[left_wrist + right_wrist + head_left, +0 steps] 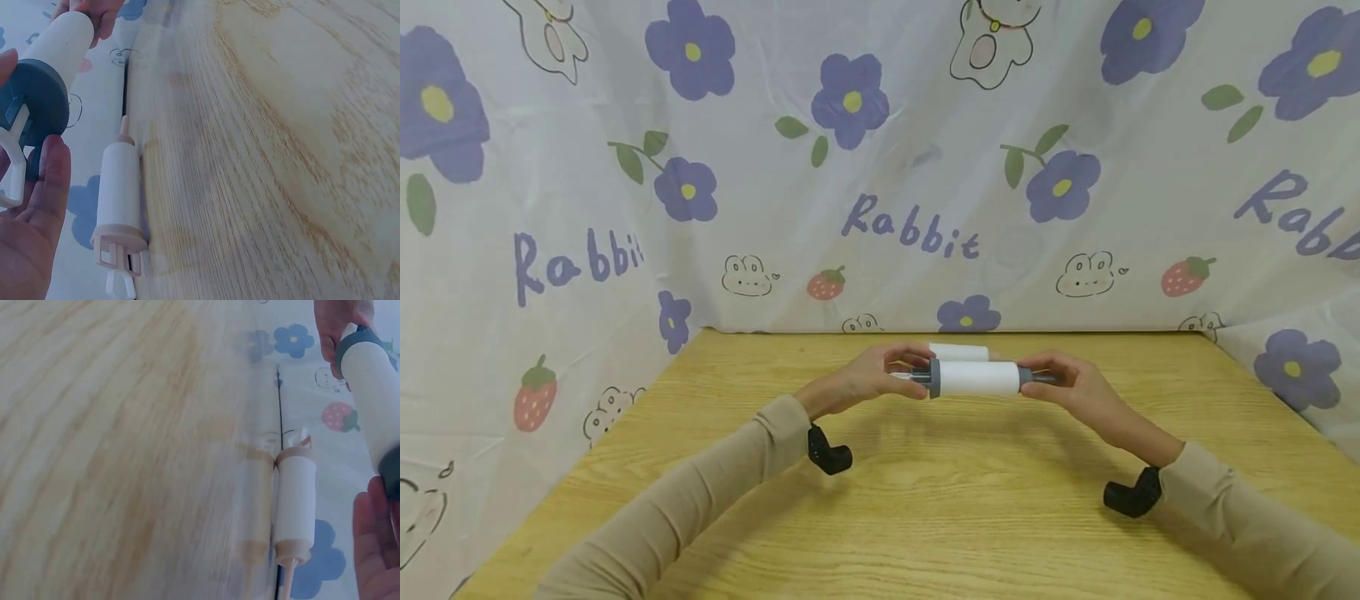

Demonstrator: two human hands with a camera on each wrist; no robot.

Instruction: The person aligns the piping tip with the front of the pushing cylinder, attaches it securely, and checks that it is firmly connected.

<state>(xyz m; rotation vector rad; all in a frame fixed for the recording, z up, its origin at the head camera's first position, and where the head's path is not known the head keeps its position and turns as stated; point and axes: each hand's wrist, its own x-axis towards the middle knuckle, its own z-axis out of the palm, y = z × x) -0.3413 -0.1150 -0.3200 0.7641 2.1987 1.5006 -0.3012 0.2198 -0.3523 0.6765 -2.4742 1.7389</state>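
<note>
A white syringe-like tube with grey ends (977, 377) is held level above the table between both hands. My left hand (867, 377) grips its flanged grey end, where a white loop handle (17, 156) shows in the left wrist view. At the other end, the thumb and fingers of my right hand (1088, 395) pinch the narrow grey tip, partly hidden by the fingers. Behind it lies a second white tube, with pinkish-beige ends (120, 187); the right wrist view shows its thin tip (289, 575) too. Neither hand touches that one.
The wooden table (925, 517) reaches back to a white cloth (917, 167) printed with flowers, rabbits and strawberries. The second tube lies along the table's far edge. A black wrist mount (829, 451) sits below the left cuff, another black mount (1133, 493) below the right.
</note>
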